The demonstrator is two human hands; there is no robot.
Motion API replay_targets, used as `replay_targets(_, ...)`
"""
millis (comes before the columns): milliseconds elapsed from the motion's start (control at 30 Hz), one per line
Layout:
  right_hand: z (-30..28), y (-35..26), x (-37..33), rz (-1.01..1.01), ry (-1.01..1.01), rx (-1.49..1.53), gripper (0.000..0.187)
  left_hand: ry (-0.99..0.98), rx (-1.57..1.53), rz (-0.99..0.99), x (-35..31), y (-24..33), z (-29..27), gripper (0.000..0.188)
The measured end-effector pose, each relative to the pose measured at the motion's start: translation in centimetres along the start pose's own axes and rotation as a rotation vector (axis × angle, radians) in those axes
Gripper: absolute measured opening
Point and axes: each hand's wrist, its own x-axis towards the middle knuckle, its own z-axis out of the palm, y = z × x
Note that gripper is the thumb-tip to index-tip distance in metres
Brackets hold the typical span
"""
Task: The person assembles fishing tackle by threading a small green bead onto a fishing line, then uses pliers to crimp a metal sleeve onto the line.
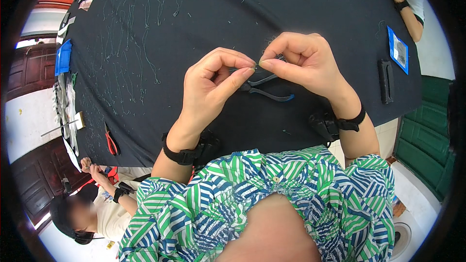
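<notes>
Above the black cloth, my left hand [211,82] pinches a thin green cord [257,66] between thumb and forefinger. My right hand [310,65] is closed in the same kind of pinch on this cord, its fingertips nearly meeting the left ones. Fine dark strands [282,57] show by the right fingers; how they join the cord is too small to tell. Under the hands lie pliers [269,96] with dark handles and blue tips, their jaws partly hidden behind my left hand.
Many thin green cord loops [147,29] lie across the left of the black cloth [218,19]. Red-handled pliers [111,143] rest near its left front edge. At right are a blue packet [398,50] and a black case [386,81]. Co-workers sit at left and far right.
</notes>
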Motion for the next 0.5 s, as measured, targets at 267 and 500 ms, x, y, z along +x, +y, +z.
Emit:
replay_targets(267,-0.19,-0.01,0.02,-0.011,-0.008,-0.083,0.012,-0.015,0.035,-0.022,-0.12,0.27,-0.18,0.008)
replay_targets(500,-0.38,-0.25,0.06,-0.003,-0.041,-0.142,0.013,-0.001,0.044,0.002,-0.13,0.23,-0.18,0.008)
